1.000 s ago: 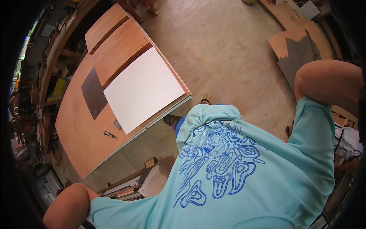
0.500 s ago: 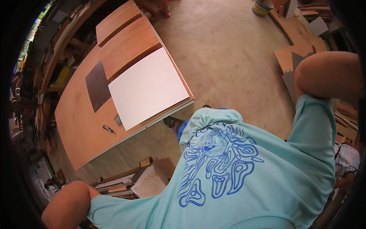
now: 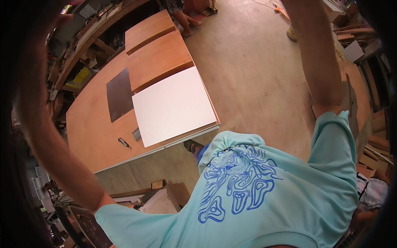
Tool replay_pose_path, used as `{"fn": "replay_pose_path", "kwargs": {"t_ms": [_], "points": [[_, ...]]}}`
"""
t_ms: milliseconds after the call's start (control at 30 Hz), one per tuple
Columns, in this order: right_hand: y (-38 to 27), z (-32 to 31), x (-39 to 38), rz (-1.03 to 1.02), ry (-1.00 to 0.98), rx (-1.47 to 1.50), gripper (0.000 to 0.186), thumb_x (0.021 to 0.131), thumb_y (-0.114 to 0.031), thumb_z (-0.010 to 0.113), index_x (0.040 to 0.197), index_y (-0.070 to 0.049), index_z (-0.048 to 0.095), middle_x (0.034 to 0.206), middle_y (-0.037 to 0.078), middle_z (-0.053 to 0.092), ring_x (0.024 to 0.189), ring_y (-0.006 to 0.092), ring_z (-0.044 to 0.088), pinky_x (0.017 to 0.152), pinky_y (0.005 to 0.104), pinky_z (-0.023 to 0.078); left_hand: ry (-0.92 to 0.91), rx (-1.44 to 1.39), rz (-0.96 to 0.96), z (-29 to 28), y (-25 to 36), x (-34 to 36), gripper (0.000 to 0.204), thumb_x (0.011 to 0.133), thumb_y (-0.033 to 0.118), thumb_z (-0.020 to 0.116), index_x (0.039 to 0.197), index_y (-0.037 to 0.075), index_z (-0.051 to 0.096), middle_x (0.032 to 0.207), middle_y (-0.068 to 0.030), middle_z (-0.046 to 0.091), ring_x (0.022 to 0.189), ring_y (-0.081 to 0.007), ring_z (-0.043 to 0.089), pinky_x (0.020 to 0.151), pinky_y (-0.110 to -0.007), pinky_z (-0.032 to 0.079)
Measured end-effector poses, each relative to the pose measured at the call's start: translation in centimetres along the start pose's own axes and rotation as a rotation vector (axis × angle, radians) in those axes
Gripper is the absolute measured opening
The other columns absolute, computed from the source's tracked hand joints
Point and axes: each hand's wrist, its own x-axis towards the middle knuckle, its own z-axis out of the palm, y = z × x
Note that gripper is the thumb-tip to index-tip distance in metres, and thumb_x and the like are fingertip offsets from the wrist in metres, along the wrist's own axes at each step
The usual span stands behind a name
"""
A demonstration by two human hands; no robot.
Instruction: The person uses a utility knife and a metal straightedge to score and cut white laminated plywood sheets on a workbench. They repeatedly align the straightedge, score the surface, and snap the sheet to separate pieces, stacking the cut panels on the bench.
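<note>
Both my arms are raised. At the dark upper left rim, part of my left hand (image 3: 61,20) shows, dim and blurred, so its fingers cannot be read. My right forearm (image 3: 318,58) runs out past the top edge, and the right hand is out of the picture. Neither hand touches anything that I can see. Before me, a white rectangular sheet (image 3: 175,108) lies at the near right corner of a large wooden board (image 3: 93,134). Left of it are a utility knife (image 3: 124,143), a small grey flat piece (image 3: 137,134) and a dark brown sheet (image 3: 120,94).
Two wooden panels (image 3: 161,58) lie beyond the white sheet. A person's legs (image 3: 184,22) show at the far end. Wooden shelving (image 3: 93,39) lines the left, and wood offcuts (image 3: 378,153) are piled at right. Below the board stands a box-like pale block (image 3: 159,200).
My arms have swung upward from bent elbows low at the sides. The view has shifted, so the board sits lower and further right, and more of the other person's legs shows.
</note>
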Motion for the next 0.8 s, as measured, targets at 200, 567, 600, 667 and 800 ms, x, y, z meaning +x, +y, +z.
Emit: {"fn": "replay_pose_path", "kwargs": {"t_ms": [200, 567, 600, 667, 800], "points": [[7.5, 3.0, -10.8, 0.395, 0.189, 0.339, 0.024, 0.083, 0.004, 0.066, 0.102, -0.003, 0.054, 0.098, 0.008, 0.065, 0.085, 0.012, 0.063, 0.072, 0.0242, 0.052, -0.139, -0.312, -0.394, 9.7, -5.6, -8.0, 0.015, 0.088, 0.004, 0.066, 0.103, 0.002, 0.067, 0.089, -0.0042, 0.07, 0.084, -0.0089, 0.063, 0.074, -0.023, 0.051], [-2.3, 0.9, -22.3, 0.286, 0.205, 0.611, 0.048, 0.084, 0.006, 0.064, 0.122, -0.009, 0.039, 0.095, 0.017, 0.061, 0.069, 0.0164, 0.057, 0.06, 0.0262, 0.049, -0.1, -0.586, -0.233, 11.3, 3.3, -17.4, 0.022, 0.073, 0.007, 0.078, 0.088, 0.001, 0.063, 0.088, -0.0163, 0.07, 0.078, -0.0296, 0.068, 0.066, -0.035, 0.054], [-2.9, 0.7, -21.7, 0.276, 0.171, 0.605, 0.051, 0.082, 0.005, 0.066, 0.124, -0.011, 0.04, 0.096, 0.013, 0.059, 0.067, 0.0153, 0.054, 0.057, 0.0263, 0.045, -0.101, -0.549, -0.211, 11.1, 3.7, -17.2, 0.023, 0.073, 0.007, 0.078, 0.089, 0.001, 0.062, 0.088, -0.0163, 0.071, 0.078, -0.0298, 0.068, 0.066, -0.036, 0.054], [-3.6, 0.8, -20.8, 0.249, 0.107, 0.631, 0.055, 0.081, 0.004, 0.068, 0.126, -0.012, 0.041, 0.096, 0.009, 0.058, 0.064, 0.0141, 0.05, 0.054, 0.0264, 0.041, -0.098, -0.463, -0.165, 10.0, 4.3, -17.1, 0.025, 0.074, 0.007, 0.077, 0.092, 0.003, 0.06, 0.087, -0.0161, 0.071, 0.079, -0.0303, 0.068, 0.067, -0.038, 0.054], [-3.8, -0.4, -20.8, 0.165, 0.092, 0.607, 0.054, 0.082, 0.003, 0.068, 0.127, -0.011, 0.041, 0.096, 0.007, 0.058, 0.062, 0.0134, 0.05, 0.052, 0.0263, 0.042, -0.336, -0.431, -0.053, 9.1, 4.3, -15.9, 0.029, 0.082, 0.015, 0.073, 0.103, 0.008, 0.055, 0.095, -0.0162, 0.07, 0.085, -0.0307, 0.068, 0.069, -0.041, 0.054]]}}
